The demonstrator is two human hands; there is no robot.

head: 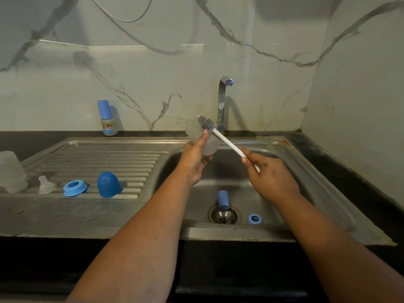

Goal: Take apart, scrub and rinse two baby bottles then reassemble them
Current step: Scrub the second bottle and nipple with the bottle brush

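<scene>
Left hand (194,159): raised over the sink basin (290,171), grip closed round a frosted clear bottle body (202,138), thumb laid along its side; the bottle is tilted, its open mouth toward the upper left. Right hand (270,173): also over the basin, grip pinched on the lower end of a white-handled bottle brush (227,144), thumb and forefinger on the handle. Brush head (205,123): grey bristles, lying just outside and above the bottle's upper end, beside the left thumb tip; whether it touches the bottle cannot be told. Basin contents: one blue cap (223,200) lying on its side across the rim of the drain strainer (224,216); one small blue screw ring (255,219) flat on the basin floor just right of the drain. Draining board (105,158), left of the basin, front row from left to right: a frosted clear bottle body (11,171) standing at the far left edge; a clear silicone teat (45,185) just beside it; a blue screw ring (75,188), lying tilted; a darker blue domed cap (108,184) standing mouth down. Back edge of the dark bench (43,138), against the marbled wall: one small assembled bottle (108,119) with a blue cap and printed label, upright, well apart from the other parts. Chrome tap (223,101): behind the basin, blue-tipped spout, no water visible.
</scene>
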